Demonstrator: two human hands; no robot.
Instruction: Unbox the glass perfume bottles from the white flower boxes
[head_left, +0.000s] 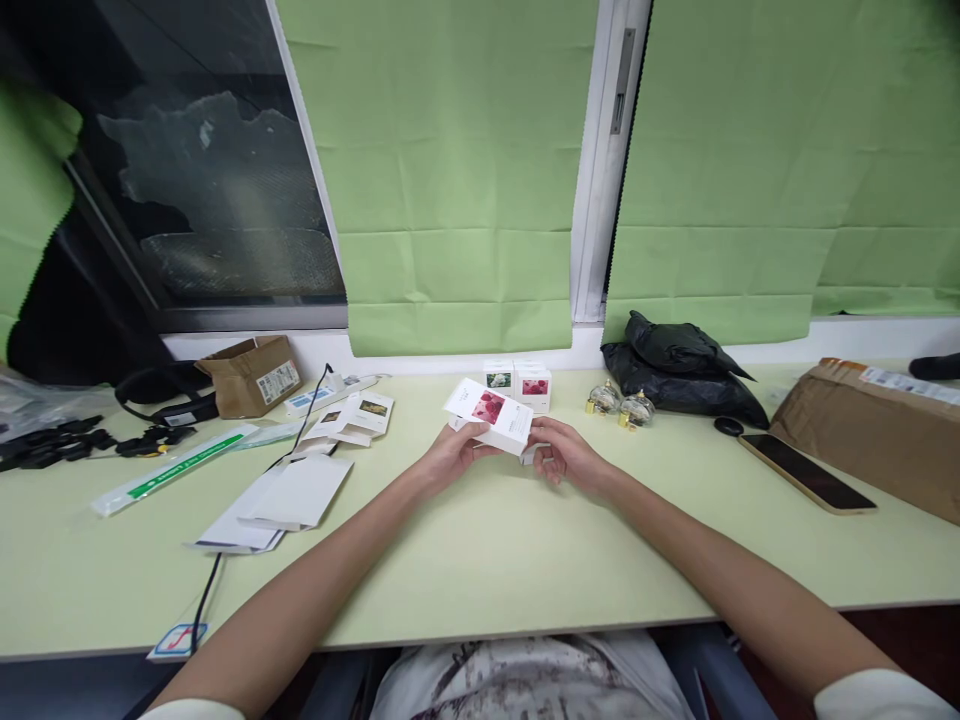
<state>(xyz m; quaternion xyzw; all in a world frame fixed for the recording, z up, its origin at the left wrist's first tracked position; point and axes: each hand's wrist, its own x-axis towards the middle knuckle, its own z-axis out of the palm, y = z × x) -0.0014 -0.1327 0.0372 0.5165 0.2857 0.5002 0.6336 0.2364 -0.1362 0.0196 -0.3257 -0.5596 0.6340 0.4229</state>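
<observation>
A small white carton [504,414] printed with a red flower picture is held tilted above the table. My left hand [450,458] grips its left side, thumb on the front face. At its right end is my right hand [568,455], thumb and fingers closed around the end; a bit of white card shows just under the fingers. Whether that card is an end flap I cannot tell. Right behind the carton stand similar white boxes, one with a white flower picture [498,378] and one with a red flower picture [535,387].
Flattened white cartons [300,492] and a black cable lie left, near an opened brown box [259,378]. To the right are two glass bottles with gold parts [636,410], black plastic bags [679,375], a phone [806,472] and a large cardboard box [877,430].
</observation>
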